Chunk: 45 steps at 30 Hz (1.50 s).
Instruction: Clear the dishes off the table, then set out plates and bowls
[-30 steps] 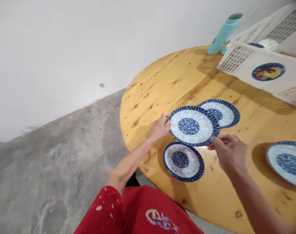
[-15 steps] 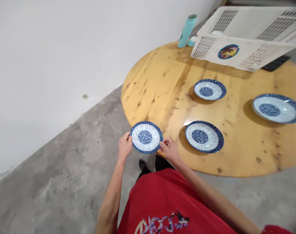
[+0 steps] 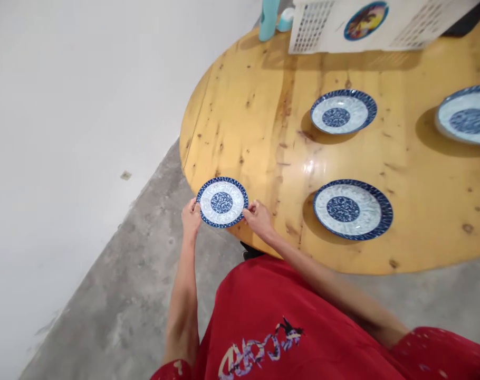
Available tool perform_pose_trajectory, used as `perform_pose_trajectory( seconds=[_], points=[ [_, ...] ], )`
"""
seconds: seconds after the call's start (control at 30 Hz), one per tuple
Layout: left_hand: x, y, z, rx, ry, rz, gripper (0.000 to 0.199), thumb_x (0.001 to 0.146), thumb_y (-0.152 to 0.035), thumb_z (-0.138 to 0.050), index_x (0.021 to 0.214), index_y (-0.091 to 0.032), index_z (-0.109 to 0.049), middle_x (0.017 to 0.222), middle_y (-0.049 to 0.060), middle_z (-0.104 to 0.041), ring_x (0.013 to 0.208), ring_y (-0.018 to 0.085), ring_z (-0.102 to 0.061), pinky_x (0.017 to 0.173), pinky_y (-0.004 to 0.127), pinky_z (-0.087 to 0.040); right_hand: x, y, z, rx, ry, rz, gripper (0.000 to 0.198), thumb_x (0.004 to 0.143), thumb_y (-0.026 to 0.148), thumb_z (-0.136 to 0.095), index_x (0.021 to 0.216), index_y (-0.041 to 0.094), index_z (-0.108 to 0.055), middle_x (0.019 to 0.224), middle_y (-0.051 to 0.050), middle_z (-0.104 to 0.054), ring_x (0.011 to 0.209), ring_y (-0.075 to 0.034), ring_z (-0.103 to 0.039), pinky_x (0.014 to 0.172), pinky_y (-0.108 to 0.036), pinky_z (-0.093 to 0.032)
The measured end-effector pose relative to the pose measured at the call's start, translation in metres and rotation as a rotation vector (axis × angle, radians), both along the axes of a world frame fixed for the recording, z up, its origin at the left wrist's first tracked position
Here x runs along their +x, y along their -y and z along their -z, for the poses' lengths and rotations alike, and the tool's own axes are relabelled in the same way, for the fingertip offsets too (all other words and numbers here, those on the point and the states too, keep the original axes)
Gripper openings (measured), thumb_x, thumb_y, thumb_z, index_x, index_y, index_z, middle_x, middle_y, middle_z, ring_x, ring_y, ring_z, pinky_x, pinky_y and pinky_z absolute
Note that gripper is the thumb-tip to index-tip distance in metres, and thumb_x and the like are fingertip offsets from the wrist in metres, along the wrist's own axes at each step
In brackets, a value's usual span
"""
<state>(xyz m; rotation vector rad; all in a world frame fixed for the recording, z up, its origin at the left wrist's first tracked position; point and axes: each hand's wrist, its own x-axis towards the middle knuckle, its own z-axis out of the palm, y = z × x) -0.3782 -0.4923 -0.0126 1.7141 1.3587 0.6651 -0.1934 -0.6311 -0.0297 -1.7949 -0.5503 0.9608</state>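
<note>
Blue-rimmed plate (image 3: 221, 202) held by opposite sides, over the rounded end of the table (image 3: 259, 142).
My left hand (image 3: 191, 215) pinches the rim on one side and my right hand (image 3: 259, 217) pinches it on the other; part of the plate reaches out above the concrete floor (image 3: 145, 274), and I can't tell whether its underside touches the wood. I'd judge it light and stiff, its glossy face likely slick, and brittle enough to chip or crack if dropped. The patterned rim seems the place to hold: thumbs on top, fingers beneath, both sides level. The nearest dish (image 3: 348, 209) sits well apart to the right.
</note>
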Motion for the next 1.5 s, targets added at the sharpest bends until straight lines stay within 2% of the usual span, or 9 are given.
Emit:
perform_pose_trajectory(
  seconds=[0.13,0.27,0.43,0.57,0.83,1.0,1.13,1.37,1.5],
  points=[
    [0.027,-0.036,0.004,-0.028,-0.038,0.081,0.030,0.085,-0.029,-0.049,0.098,-0.017,-0.074,0.097,0.005,-0.076,0.091,0.021,-0.067,0.083,0.028,-0.052,0.009,-0.019,0.008,-0.023,-0.031,0.057,0.016,0.076,0.026,-0.057,0.074,0.027,-0.040,0.057,0.002,-0.062,0.056,-0.019,-0.062,0.056,-0.028,-0.046],
    [0.049,-0.055,0.004,-0.045,-0.084,0.114,0.033,0.086,-0.027,-0.046,0.101,-0.016,-0.074,0.095,0.004,-0.076,0.091,0.020,-0.067,0.083,0.027,-0.052,0.012,-0.029,0.013,-0.050,-0.068,0.107,0.017,0.077,0.026,-0.057,0.075,0.027,-0.040,0.058,0.002,-0.063,0.056,-0.019,-0.063,0.056,-0.027,-0.045],
    [0.062,-0.077,-0.001,-0.068,-0.115,0.151,0.034,0.088,-0.026,-0.046,0.102,-0.015,-0.074,0.100,0.006,-0.076,0.094,0.020,-0.068,0.086,0.028,-0.052,0.010,-0.043,0.015,-0.041,-0.108,0.135,0.018,0.077,0.026,-0.058,0.073,0.027,-0.040,0.057,0.001,-0.066,0.055,-0.019,-0.063,0.055,-0.027,-0.045],
    [0.072,-0.103,0.004,-0.067,-0.115,0.204,0.032,0.087,-0.026,-0.047,0.102,-0.016,-0.074,0.099,0.005,-0.076,0.091,0.020,-0.068,0.084,0.028,-0.052,0.006,-0.058,0.013,-0.035,-0.164,0.200,0.017,0.076,0.027,-0.057,0.073,0.027,-0.040,0.056,0.000,-0.066,0.051,-0.020,-0.063,0.054,-0.028,-0.045],
    [0.110,-0.168,0.016,-0.069,-0.158,0.415,0.033,0.088,-0.023,-0.045,0.100,-0.016,-0.075,0.094,0.004,-0.075,0.088,0.018,-0.065,0.079,0.025,-0.050,-0.002,-0.101,0.020,-0.035,-0.166,0.427,0.019,0.076,0.031,-0.060,0.071,0.026,-0.042,0.055,-0.001,-0.065,0.050,-0.020,-0.063,0.052,-0.027,-0.045],
    [0.128,-0.206,0.023,-0.089,-0.117,0.625,0.033,0.089,-0.021,-0.044,0.100,-0.016,-0.075,0.094,0.004,-0.076,0.087,0.018,-0.066,0.077,0.024,-0.048,-0.018,-0.130,0.028,-0.057,-0.161,0.625,0.020,0.075,0.035,-0.063,0.073,0.026,-0.045,0.055,-0.001,-0.065,0.053,-0.021,-0.065,0.052,-0.028,-0.048],
    [0.140,-0.233,0.029,-0.076,-0.123,0.764,0.033,0.090,-0.021,-0.045,0.103,-0.018,-0.076,0.098,0.004,-0.077,0.091,0.020,-0.067,0.080,0.026,-0.048,-0.028,-0.150,0.029,-0.087,-0.175,0.747,0.019,0.073,0.031,-0.062,0.071,0.026,-0.044,0.055,-0.002,-0.065,0.051,-0.021,-0.064,0.050,-0.028,-0.048],
    [0.162,-0.260,0.035,-0.038,-0.068,0.937,0.029,0.086,-0.021,-0.048,0.090,-0.018,-0.077,0.091,0.005,-0.075,0.087,0.020,-0.066,0.082,0.027,-0.049,-0.025,-0.173,0.029,-0.097,-0.151,0.916,0.016,0.074,0.022,-0.059,0.073,0.026,-0.043,0.052,0.001,-0.062,0.050,-0.020,-0.064,0.049,-0.027,-0.047],
    [0.175,-0.269,0.032,-0.046,-0.031,0.987,0.032,0.085,-0.025,-0.047,0.091,-0.016,-0.077,0.089,0.005,-0.075,0.087,0.020,-0.066,0.081,0.027,-0.049,-0.022,-0.182,0.026,-0.133,-0.130,0.931,0.013,0.074,0.019,-0.055,0.075,0.025,-0.043,0.054,0.002,-0.063,0.052,-0.019,-0.064,0.051,-0.025,-0.046]
  ],
)
